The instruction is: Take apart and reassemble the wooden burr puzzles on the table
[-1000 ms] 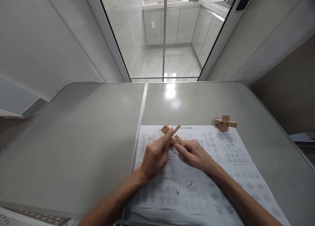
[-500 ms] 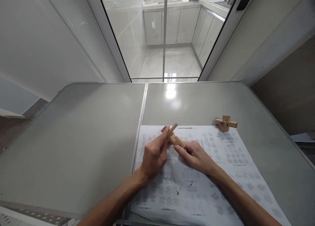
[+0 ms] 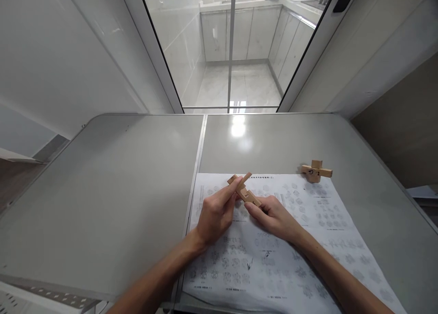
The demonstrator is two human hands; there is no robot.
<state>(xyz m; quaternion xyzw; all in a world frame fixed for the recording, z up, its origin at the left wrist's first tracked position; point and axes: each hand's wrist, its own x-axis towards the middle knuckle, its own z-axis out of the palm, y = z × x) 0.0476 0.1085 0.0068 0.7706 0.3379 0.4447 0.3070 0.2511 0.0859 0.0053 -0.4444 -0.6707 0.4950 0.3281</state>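
Observation:
Between my hands are light wooden puzzle pieces above a printed sheet. My left hand (image 3: 217,213) pinches a crossing wooden stick (image 3: 246,178) between thumb and forefinger, where it meets a longer notched puzzle piece (image 3: 253,198). The lower right end of that notched piece is gripped by my right hand (image 3: 273,218), its thumb on the near side. A notch faces up near the middle of the piece. My fingers hide part of the joint, so I cannot tell whether the two pieces interlock.
A cross-shaped wooden puzzle (image 3: 314,172) with dark markings stands at the far right edge of the paper sheet (image 3: 260,277), which shows rows of small diagrams. Both lie on a grey table (image 3: 143,168) with a metal seam. Beyond it is a glass door (image 3: 249,86).
The whole view has shifted slightly. Both hands keep their grip, and the notch in the held piece shows a little more clearly. The cross-shaped puzzle stays in its place.

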